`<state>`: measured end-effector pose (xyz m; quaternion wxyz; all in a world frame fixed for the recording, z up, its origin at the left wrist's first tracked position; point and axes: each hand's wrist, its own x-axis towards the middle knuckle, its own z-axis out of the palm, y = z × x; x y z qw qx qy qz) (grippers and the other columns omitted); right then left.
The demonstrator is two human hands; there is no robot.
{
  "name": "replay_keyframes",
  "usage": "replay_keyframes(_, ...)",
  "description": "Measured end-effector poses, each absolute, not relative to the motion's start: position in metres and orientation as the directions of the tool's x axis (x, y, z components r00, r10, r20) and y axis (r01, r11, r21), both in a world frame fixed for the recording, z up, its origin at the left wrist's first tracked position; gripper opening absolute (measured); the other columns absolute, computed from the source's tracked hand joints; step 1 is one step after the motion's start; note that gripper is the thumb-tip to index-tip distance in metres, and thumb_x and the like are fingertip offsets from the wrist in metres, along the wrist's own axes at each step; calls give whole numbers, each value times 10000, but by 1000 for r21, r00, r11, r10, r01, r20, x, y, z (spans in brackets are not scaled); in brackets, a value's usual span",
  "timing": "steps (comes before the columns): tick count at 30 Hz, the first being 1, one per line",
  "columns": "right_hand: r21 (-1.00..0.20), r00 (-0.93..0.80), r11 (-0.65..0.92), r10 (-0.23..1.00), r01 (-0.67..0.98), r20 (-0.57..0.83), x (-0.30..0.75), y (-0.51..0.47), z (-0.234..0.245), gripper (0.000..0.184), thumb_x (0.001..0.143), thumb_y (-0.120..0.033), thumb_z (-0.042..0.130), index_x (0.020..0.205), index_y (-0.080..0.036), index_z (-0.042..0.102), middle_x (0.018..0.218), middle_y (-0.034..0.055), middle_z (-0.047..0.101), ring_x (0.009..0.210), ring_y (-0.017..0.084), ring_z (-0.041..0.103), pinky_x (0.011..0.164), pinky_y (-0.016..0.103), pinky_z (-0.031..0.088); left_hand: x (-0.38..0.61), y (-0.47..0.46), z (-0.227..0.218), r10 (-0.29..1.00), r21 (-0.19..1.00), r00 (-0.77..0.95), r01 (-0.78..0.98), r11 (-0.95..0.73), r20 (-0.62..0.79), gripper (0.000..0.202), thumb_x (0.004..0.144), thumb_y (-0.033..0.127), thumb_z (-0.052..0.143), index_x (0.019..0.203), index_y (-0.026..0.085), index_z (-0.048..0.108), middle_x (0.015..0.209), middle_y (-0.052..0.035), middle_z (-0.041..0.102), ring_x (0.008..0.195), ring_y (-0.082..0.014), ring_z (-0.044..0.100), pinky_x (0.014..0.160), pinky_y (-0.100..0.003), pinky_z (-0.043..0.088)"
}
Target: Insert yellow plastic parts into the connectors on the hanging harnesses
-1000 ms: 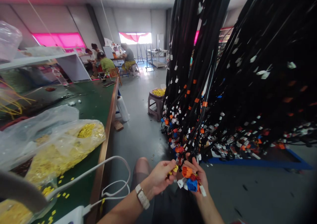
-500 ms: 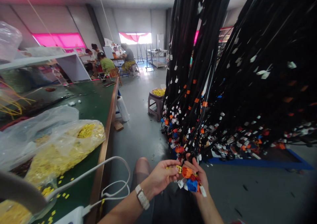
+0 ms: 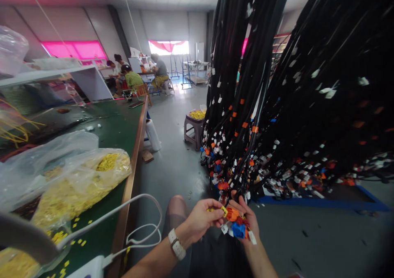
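Observation:
My left hand, with a white watch on its wrist, pinches a small yellow plastic piece between thumb and forefinger. More yellow shows among its curled fingers. Right beside that piece is an orange connector, held by my right hand together with a blue connector and white tags. My right fingers curl behind this cluster, partly hidden by it. Whether the yellow piece touches the orange connector, I cannot tell. Black cable bundles hang above, their ends crowded with coloured connectors.
On the green table at left lies a clear bag of yellow pieces, with several loose. A grey cable loops past the table edge. A stool bears more yellow pieces. A blue-edged tray lies under the cables. Seated people are far back.
The yellow piece has turned in my left fingertips and now shows a different face. My right hand and the connectors have stayed nearly still.

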<state>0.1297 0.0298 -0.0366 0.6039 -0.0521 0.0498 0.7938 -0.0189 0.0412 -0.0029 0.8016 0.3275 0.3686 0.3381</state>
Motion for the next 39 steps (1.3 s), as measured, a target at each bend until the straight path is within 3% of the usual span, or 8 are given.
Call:
replay_keyframes(13, 21, -293, -294, 942, -956, -164, 130, 32, -39, 133, 838, -166, 552, 962, -214, 544, 455, -111, 429, 403, 63, 464, 479, 176, 425, -17, 42, 1, 856, 931, 449, -124, 344, -256, 302, 671, 292, 700, 884, 78, 688, 582, -15, 607, 445, -61, 468, 448, -184, 387)
replay_keyframes(20, 4, -281, -285, 942, -958, -184, 130, 31, -38, 116, 860, -172, 515, 962, -209, 555, 453, -107, 420, 407, 69, 464, 481, 187, 427, -18, 44, 3, 857, 946, 451, -76, 316, -250, 278, 687, 297, 675, 865, 87, 710, 568, -21, 611, 439, -64, 461, 444, -185, 377)
replay_keyframes(27, -34, -271, -284, 938, -958, -219, 129, 31, -38, 125, 816, -179, 585, 935, -216, 571, 437, -115, 414, 388, 72, 452, 479, 197, 419, -19, 46, 1, 861, 949, 443, -62, 309, -252, 279, 692, 316, 663, 840, 83, 705, 559, -23, 602, 432, -68, 458, 435, -187, 368)
replay_keyframes(36, -13, -280, -289, 938, -957, -204, 131, 30, -39, 104, 831, -174, 564, 929, -211, 561, 446, -112, 421, 390, 62, 458, 454, 166, 420, -16, 39, 6, 890, 974, 400, 30, 224, -217, 222, 731, 230, 585, 873, 91, 683, 507, 20, 529, 381, -46, 387, 365, -162, 280)
replay_keyframes(39, -21, -282, -293, 936, -956, -209, 131, 31, -39, 115, 816, -171, 584, 921, -212, 560, 437, -117, 416, 381, 60, 456, 439, 157, 411, -13, 36, 4, 892, 969, 387, 8, 249, -232, 231, 714, 205, 592, 918, 112, 646, 598, 19, 550, 406, -45, 413, 349, -150, 279)
